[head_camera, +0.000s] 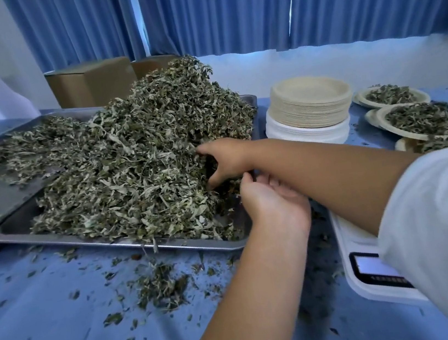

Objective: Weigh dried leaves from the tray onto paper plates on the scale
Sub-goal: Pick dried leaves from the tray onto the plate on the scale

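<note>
At the near right corner of the tray [83, 239], the heaped dried leaves [142, 152] come right up to both your hands. Your right grip [227, 159] reaches in from the right, with fingers and thumb curled into the flank of the heap and clenched on a clump. Your left grip [274, 196] sits just beside and below it, palm turned up, fingers loosely curled, released (nothing plainly held; a catching cup, by the look).

The scale [352, 238] lies to the right of both hands and nearer to you. It is mostly hidden under your right forearm; only a white edge and the display show. The coming carry, as I judge it, runs right and back toward your body. The right is the hand for it, since its arm lies over the scale. Whether a plate waits there I cannot tell, because the arm covers it.

A stack of empty plates [310, 105] stands just beyond the tray's right end, with filled plates [423, 120] farther right. Crumbs litter the bench [51, 323], so keep the left cupped underneath.
</note>
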A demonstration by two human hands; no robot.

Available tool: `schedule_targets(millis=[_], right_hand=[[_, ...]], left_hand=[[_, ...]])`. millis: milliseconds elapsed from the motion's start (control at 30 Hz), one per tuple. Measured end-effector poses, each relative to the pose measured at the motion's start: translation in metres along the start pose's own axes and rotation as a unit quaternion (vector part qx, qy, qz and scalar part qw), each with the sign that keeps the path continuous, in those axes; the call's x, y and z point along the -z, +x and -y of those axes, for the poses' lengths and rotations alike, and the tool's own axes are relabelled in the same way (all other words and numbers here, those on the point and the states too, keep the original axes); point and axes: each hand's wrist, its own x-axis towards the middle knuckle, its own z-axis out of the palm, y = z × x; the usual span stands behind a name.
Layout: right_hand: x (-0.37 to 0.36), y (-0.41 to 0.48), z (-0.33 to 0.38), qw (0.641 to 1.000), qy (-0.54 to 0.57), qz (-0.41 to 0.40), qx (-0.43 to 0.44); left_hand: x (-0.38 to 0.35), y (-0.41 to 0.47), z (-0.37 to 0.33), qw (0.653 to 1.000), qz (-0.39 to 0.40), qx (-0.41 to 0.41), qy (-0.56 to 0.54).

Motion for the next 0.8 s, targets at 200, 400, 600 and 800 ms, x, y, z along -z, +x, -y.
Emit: schedule_targets(millis=[200,400,600,800], right_hand=[[-0.002,-0.004,-0.003,0.999,-0.011,-0.039,0.006],[0.007,-0.026,-0.004,1.000,0.012,-0.011,0.016],[0.012,-0.040,-0.002,0.998,0.047,-0.013,0.027],[0.020,-0.048,0.001,0.988,0.125,-0.080,0.050]], left_hand=[[0.001,0.004,0.000,1.000,-0.003,-0.003,-0.009],[0.003,0.004,0.003,1.000,-0.002,-0.006,0.011],[0.006,0.000,0.009,1.000,0.013,-0.004,0.021],[0.010,0.003,0.011,1.000,0.012,0.007,0.018]])
